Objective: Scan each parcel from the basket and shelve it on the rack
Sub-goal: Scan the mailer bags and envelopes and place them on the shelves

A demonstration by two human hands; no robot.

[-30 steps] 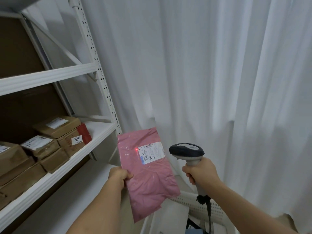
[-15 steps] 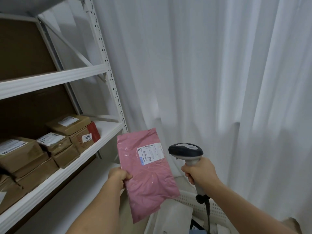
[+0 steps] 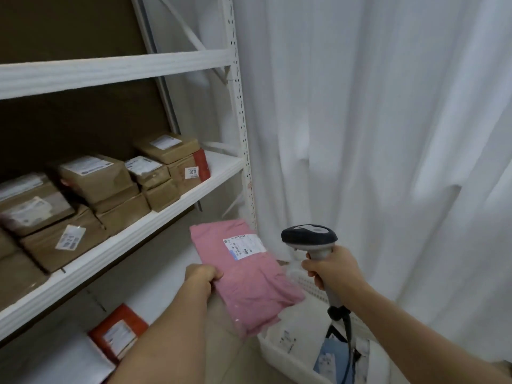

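Observation:
My left hand (image 3: 201, 279) grips the left edge of a pink poly mailer (image 3: 246, 275) with a white label facing up, held tilted in front of the rack's lower shelves. To its right, my right hand (image 3: 331, 270) holds the handle of a grey and black barcode scanner (image 3: 310, 239), its head pointing toward the mailer. Below the scanner sits the white basket (image 3: 279, 358) with several parcels inside. The white metal rack (image 3: 133, 231) stands at the left.
Several brown cardboard parcels (image 3: 97, 181) fill the middle shelf, one marked 3011. An orange-red parcel (image 3: 117, 332) and a white mailer lie on the lower shelf. A bare stretch of the middle shelf (image 3: 221, 164) shows at its right end. White curtains (image 3: 388, 134) hang on the right.
The view has turned left and down, bringing more of the rack into sight. The pink mailer has tipped flatter and lower toward the shelves. The red scan spot on its label is gone.

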